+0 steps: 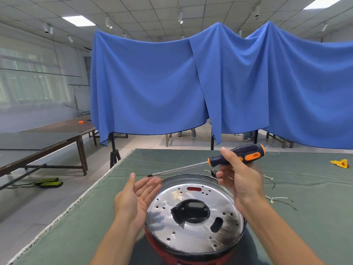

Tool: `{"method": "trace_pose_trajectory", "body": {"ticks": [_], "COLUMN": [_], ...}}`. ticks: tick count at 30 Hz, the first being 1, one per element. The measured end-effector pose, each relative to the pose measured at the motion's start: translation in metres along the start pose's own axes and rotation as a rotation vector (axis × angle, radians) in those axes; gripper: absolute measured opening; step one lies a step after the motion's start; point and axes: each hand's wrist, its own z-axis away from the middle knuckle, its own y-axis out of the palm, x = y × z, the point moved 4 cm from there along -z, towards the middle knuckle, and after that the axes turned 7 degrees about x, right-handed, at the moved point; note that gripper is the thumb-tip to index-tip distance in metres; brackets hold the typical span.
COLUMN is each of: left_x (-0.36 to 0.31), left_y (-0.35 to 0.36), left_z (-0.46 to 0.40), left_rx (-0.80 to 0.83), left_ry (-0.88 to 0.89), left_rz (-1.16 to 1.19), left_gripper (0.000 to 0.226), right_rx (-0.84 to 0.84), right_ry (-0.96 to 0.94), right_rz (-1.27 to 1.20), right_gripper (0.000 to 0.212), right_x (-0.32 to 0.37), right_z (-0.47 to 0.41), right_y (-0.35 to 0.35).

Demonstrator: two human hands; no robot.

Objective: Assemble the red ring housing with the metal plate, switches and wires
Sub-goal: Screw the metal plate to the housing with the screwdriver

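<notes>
Red ring housing (191,255) sat right at the bottom centre of the frame, closest to me, on the green cloth (86,226), with the metal plate (196,232) already dropped in on top so only a sliver of red showed under it. The plate was shiny, round, dished up at the rim, peppered with small holes, with a big ragged cutout in the middle and an oblong slot to the lower right of that. There was a dark scorched-looking patch on its right side and a small red slot showing near its far edge.

My left hand (137,197) was just left of the plate, palm up, fingers straight, holding nothing, pretty much touching the rim. My right hand (240,180) was above the plate's upper right edge, wrapped around the screwdriver (236,156). Its long axis ran nearly level across the frame, handle to the right, shaft pointing left, tip ending just above my left fingertips. So the plate lay below and toward me from the tip; I figured I'd have to swing the point down to reach any hole, and the right hand was the one doing it.

Further out, right side, loose wires (280,198) lay on the cloth, well apart from the housing, plus a yellow thing (341,163) at the far right edge.
</notes>
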Motion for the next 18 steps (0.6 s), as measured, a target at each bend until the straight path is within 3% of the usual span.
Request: {"method": "trace_pose_trajectory", "body": {"ticks": [3, 6, 10, 18], "left_x": [-0.014, -0.031, -0.019, 0.005], "left_y": [-0.017, -0.031, -0.033, -0.035], "left_z": [0.009, 0.011, 0.003, -0.041], "left_rx": [-0.073, -0.186, -0.093, 0.088], "left_ry": [0.096, 0.262, 0.166, 0.039], "left_rz": [-0.102, -0.451, -0.744, -0.706], "left_gripper": [0.025, 0.012, 0.015, 0.02], "right_rx": [-0.025, -0.016, 0.025, 0.026], "right_ry": [-0.102, -0.245, -0.4, -0.661], "right_rz": [0.087, 0.245, 0.522, 0.805], "right_gripper": [0.02, 0.021, 0.029, 0.031], "right_x": [0.014, 0.029, 0.041, 0.024], "right_z": [0.003, 0.005, 0.007, -0.022], "right_y": [0.007, 0.015, 0.033, 0.074]}}
